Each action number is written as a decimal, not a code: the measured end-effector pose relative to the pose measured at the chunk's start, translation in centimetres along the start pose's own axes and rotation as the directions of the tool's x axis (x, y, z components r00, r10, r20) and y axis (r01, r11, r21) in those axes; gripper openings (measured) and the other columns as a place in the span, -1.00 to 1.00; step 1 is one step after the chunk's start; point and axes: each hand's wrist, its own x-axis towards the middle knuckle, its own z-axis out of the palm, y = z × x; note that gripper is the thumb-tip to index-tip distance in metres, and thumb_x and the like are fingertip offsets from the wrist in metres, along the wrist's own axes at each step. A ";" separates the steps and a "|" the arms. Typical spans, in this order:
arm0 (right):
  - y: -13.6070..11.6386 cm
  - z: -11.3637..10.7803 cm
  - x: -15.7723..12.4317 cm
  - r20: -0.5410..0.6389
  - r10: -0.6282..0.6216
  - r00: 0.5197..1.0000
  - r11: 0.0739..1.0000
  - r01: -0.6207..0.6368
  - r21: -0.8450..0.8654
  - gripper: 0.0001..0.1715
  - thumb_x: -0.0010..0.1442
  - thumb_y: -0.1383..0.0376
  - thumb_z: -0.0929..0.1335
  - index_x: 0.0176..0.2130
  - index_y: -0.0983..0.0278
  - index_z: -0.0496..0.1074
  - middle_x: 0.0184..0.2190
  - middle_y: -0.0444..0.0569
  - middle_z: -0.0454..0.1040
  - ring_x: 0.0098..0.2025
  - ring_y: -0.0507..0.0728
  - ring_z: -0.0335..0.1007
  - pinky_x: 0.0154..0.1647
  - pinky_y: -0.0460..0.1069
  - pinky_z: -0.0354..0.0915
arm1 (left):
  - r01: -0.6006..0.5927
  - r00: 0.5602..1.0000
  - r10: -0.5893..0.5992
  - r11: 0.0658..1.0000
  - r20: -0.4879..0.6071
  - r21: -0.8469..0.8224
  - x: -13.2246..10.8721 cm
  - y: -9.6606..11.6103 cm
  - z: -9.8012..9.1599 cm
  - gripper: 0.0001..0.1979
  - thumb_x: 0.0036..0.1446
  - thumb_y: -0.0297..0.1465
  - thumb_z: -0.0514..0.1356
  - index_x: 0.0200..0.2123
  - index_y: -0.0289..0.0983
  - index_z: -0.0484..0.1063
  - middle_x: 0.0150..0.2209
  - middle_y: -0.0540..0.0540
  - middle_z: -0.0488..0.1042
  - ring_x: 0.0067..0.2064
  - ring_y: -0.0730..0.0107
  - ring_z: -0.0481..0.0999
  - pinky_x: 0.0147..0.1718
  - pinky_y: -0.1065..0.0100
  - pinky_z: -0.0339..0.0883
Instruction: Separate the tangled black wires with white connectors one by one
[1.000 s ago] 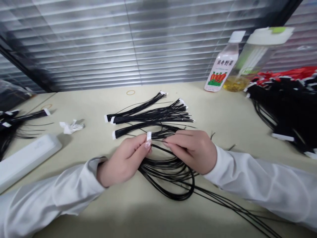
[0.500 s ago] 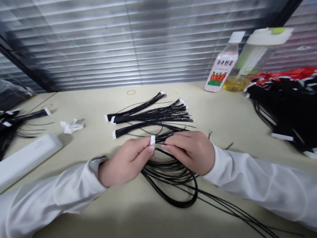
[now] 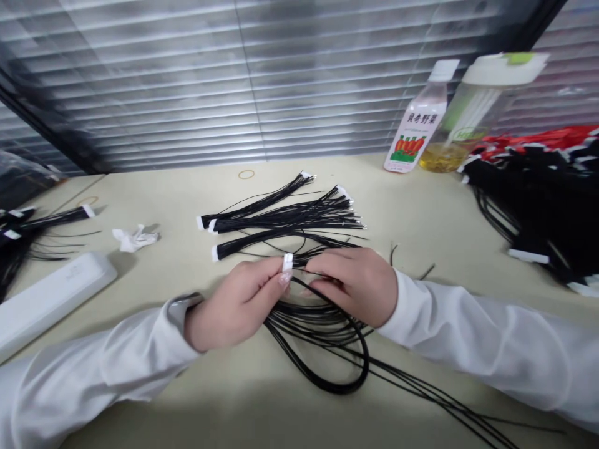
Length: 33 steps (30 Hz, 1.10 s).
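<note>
- Right hand's (image 3: 358,284) thumb has dropped from the index, can't tell if it's gripping the black wire (image 3: 306,270)
- Left hand (image 3: 234,305) pinches the white connector (image 3: 287,261), black loops (image 3: 304,312) near
- I'd keep it steady, wire straight

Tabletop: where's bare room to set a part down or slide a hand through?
Bare tabletop: in front of the bottle, between the middle cable bundles and black pile; the gap from tissue to those bundles; the front, left of the looped cables. Crowded: between left hand and right hand, crossed by cables.
</note>
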 end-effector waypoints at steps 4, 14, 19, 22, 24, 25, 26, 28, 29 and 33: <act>-0.1 -0.4 0.4 -0.113 0.030 0.993 0.993 -0.018 0.113 -0.66 -0.02 0.11 0.38 -0.35 0.30 0.29 -0.46 -0.11 0.33 -0.48 -0.03 0.17 -0.48 -0.14 0.13 | 0.062 0.989 -0.070 0.996 -0.129 -0.065 -0.1 -0.3 0.1 -0.71 0.18 -0.33 -0.10 -0.55 -0.31 0.16 -0.58 0.05 0.15 -0.53 0.58 0.13 -0.52 0.51 0.06; -0.4 -2.7 0.9 -0.311 0.039 0.950 0.997 -0.019 0.070 -0.65 0.04 0.11 0.34 -0.58 0.32 0.29 -0.52 -0.08 0.18 -0.48 -0.02 0.12 -0.50 -0.10 0.12 | 0.113 0.918 -0.190 0.967 -0.348 -0.228 -0.1 -0.7 0.4 -0.71 0.17 -0.26 -0.07 -0.53 -0.30 0.19 -0.56 0.04 0.19 -0.51 0.58 0.15 -0.54 0.50 0.05; -1.3 -3.6 1.1 -0.123 0.017 0.992 0.998 -0.025 -0.062 -0.52 0.11 0.11 0.26 -0.70 0.30 0.20 -0.70 -0.15 0.13 -0.62 -0.05 -0.03 -0.61 -0.10 -0.05 | 0.085 0.902 -0.187 0.960 -0.388 -0.266 -0.2 -0.7 0.4 -0.71 0.17 -0.27 -0.06 -0.51 -0.31 0.21 -0.58 0.04 0.19 -0.54 0.60 0.15 -0.57 0.52 0.04; -2.0 -3.6 1.0 0.109 0.125 0.986 0.975 -0.102 -0.197 -0.42 0.14 0.07 0.20 -0.76 0.31 0.14 -0.80 -0.15 0.07 -0.69 -0.06 -0.12 -0.62 -0.07 -0.14 | 0.045 0.888 -0.151 0.969 -0.435 -0.245 -0.2 -0.8 0.4 -0.70 0.17 -0.28 -0.06 -0.53 -0.32 0.21 -0.58 0.04 0.21 -0.54 0.60 0.17 -0.58 0.52 0.06; -2.4 -3.4 1.0 0.195 0.193 0.961 0.955 -0.139 -0.262 -0.42 0.15 0.05 0.18 -0.75 0.30 0.19 -0.80 -0.13 0.13 -0.69 -0.04 -0.05 -0.60 -0.07 -0.13 | 0.020 0.880 -0.124 0.974 -0.458 -0.224 -0.2 -1.0 0.4 -0.69 0.17 -0.28 -0.06 -0.54 -0.32 0.21 -0.59 0.03 0.21 -0.54 0.60 0.17 -0.58 0.52 0.07; -2.4 -3.2 0.9 0.214 0.206 0.955 0.953 -0.146 -0.266 -0.44 0.15 0.06 0.17 -0.72 0.30 0.22 -0.77 -0.12 0.19 -0.67 -0.03 0.02 -0.59 -0.07 -0.10 | 0.011 0.879 -0.112 0.976 -0.463 -0.215 -0.2 -1.0 0.4 -0.69 0.17 -0.29 -0.06 -0.54 -0.32 0.21 -0.58 0.03 0.22 -0.54 0.60 0.18 -0.57 0.52 0.08; -2.5 -3.1 0.9 0.221 0.202 0.954 0.958 -0.145 -0.248 -0.47 0.15 0.08 0.17 -0.70 0.29 0.26 -0.74 -0.11 0.24 -0.64 -0.02 0.09 -0.57 -0.07 -0.05 | 0.001 0.879 -0.101 0.978 -0.466 -0.210 -0.2 -1.1 0.3 -0.70 0.17 -0.29 -0.07 -0.53 -0.32 0.22 -0.58 0.03 0.22 -0.53 0.60 0.19 -0.56 0.52 0.08; -2.3 -2.6 0.8 0.212 0.157 0.965 0.977 -0.121 -0.174 -0.53 0.17 0.14 0.17 -0.64 0.29 0.30 -0.67 -0.10 0.32 -0.56 0.01 0.19 -0.49 -0.08 0.05 | -0.015 0.878 -0.085 0.979 -0.471 -0.203 -0.3 -1.2 0.3 -0.71 0.18 -0.31 -0.07 -0.52 -0.32 0.22 -0.56 0.03 0.23 -0.51 0.59 0.20 -0.53 0.51 0.10; -2.1 -2.3 0.7 0.197 0.119 0.973 0.988 -0.097 -0.121 -0.58 0.17 0.18 0.17 -0.61 0.29 0.32 -0.64 -0.09 0.35 -0.52 0.02 0.23 -0.44 -0.08 0.09 | -0.016 0.879 -0.081 0.980 -0.469 -0.199 -0.3 -1.2 0.3 -0.72 0.18 -0.31 -0.07 -0.51 -0.32 0.23 -0.56 0.02 0.24 -0.51 0.59 0.20 -0.53 0.51 0.11; -1.6 -0.8 0.3 0.046 -0.056 0.997 0.988 0.048 0.148 -0.74 0.15 0.31 0.22 -0.52 0.29 0.35 -0.52 -0.07 0.42 -0.41 0.02 0.30 -0.31 -0.08 0.19 | -0.005 0.887 -0.077 0.985 -0.455 -0.175 -0.3 -1.1 0.4 -0.74 0.18 -0.32 -0.07 -0.48 -0.32 0.24 -0.55 0.02 0.24 -0.50 0.58 0.20 -0.52 0.50 0.11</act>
